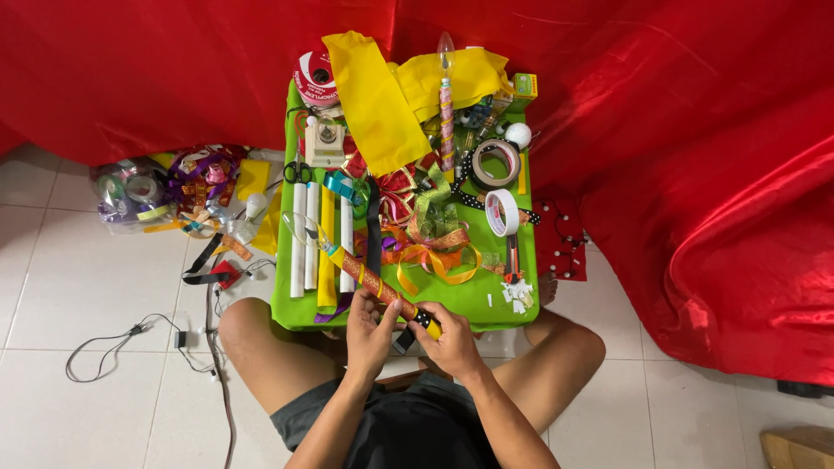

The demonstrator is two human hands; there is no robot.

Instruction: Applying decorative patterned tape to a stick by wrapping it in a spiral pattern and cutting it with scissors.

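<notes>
1. A person sat on a white tiled floor (78, 287) with knees spread, seen from above, facing a low green table (486, 300) backed by red cloth (678, 174).
2. Both hands met at the table's near edge. The left hand (369, 334) was wrapped around a long candle-shaped stick (369, 278) bound in red and gold glitter ribbon, gripping it near its lower end.
3. The right hand (447, 339) was closed on the stick's very end, fingertips pinching where a black dotted ribbon (423, 320) and a yellow patch showed.
4. The stick slanted up and to the left from the hands, over the table, ending in a clear bulb tip (300, 223).
5. Judging by the grip, the step in hand was winding or fixing ribbon at the stick's base. The next move seemed to call for holding the stick steady with the left hand while the right kept the ribbon taut and flat.
6. On the table lay plain white sticks (298, 243), a finished wrapped stick (446, 104), yellow cloth (373, 95), loose ribbons (434, 234), tape rolls (501, 211) and scissors (297, 172).
7. On the floor to the left lay more ribbon spools (130, 195) and a thin wire (113, 343).
</notes>
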